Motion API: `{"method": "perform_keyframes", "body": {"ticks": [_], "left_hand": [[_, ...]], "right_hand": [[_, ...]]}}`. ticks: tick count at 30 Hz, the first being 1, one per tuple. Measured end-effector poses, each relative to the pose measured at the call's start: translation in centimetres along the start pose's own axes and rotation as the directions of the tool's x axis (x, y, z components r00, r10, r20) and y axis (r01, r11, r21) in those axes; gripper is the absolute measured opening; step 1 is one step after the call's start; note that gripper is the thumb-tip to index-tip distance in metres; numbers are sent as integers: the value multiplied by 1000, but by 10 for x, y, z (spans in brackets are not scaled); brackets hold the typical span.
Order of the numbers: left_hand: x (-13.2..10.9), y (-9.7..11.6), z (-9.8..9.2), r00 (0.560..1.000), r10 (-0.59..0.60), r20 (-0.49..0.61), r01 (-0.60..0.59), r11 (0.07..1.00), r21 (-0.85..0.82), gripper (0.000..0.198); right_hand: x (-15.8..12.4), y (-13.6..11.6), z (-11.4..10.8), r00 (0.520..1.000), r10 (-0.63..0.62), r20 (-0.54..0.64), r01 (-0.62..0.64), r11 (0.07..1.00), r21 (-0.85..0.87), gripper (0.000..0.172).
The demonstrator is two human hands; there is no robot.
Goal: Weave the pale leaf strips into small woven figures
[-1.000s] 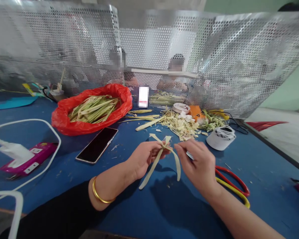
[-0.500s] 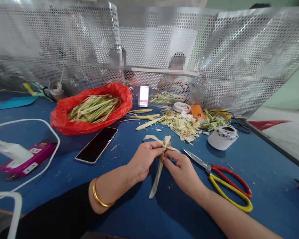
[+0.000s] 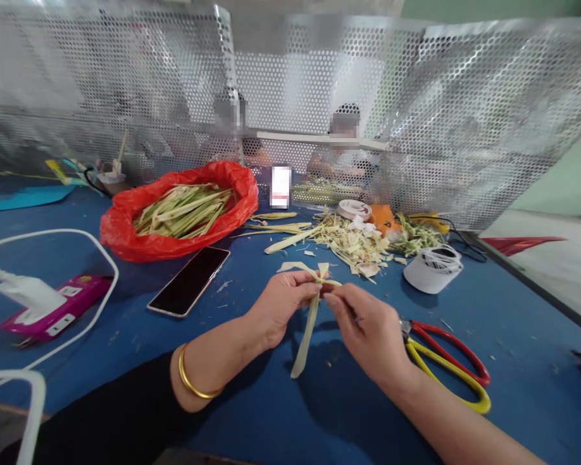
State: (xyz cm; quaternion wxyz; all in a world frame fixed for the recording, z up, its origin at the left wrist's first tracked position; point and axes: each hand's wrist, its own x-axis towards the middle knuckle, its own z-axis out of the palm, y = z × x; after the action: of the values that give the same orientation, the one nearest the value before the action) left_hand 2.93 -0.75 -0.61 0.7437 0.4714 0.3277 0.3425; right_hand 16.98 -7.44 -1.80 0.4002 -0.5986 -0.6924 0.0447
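Pale green leaf strips (image 3: 306,336) cross at a small knot or fold in the middle of the view, one long end hanging down toward the table. My left hand (image 3: 290,300) pinches the crossing between thumb and fingers. From the other side, my right hand (image 3: 365,326) is closed with thumb and index finger on the strip end that points right. Scissors (image 3: 448,361) with one red and one yellow handle lie just right of my right hand, which now covers their blades. A gold bangle sits on my left wrist.
A red plastic bag (image 3: 179,210) of leaf strips stands at back left, a dark phone (image 3: 190,282) before it. Leaf scraps (image 3: 351,242), a tape roll (image 3: 354,210) and a white roll (image 3: 433,268) lie at back right. A purple power strip (image 3: 58,307) with a white cable is left.
My right hand has shifted a little right and up, turning over the scissor blades, and now grips the right strip end. My left hand stays at the crossing.
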Motion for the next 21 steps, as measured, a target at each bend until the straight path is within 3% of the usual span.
{"method": "perform_keyframes", "body": {"ticks": [3,9,17,19,21], "left_hand": [[0,0,-1,1000,-7,18,7,1000,-4,20],[-1,1,0,998,-5,56,7,999,-35,21],[0,-1,0,999,43,-20,-43,999,1,17],[0,-2,2,996,82,-40,-81,996,31,16],[0,-5,3,994,101,-39,-100,994,43,16]], "right_hand": [[8,7,-9,983,-2,-181,-6,999,-42,17],[15,18,-5,999,40,-16,-38,994,99,15],[9,6,-8,980,-32,-195,24,999,-47,16],[7,4,-3,995,63,-75,-58,996,65,23],[5,3,5,975,183,124,-207,954,216,26]]}}
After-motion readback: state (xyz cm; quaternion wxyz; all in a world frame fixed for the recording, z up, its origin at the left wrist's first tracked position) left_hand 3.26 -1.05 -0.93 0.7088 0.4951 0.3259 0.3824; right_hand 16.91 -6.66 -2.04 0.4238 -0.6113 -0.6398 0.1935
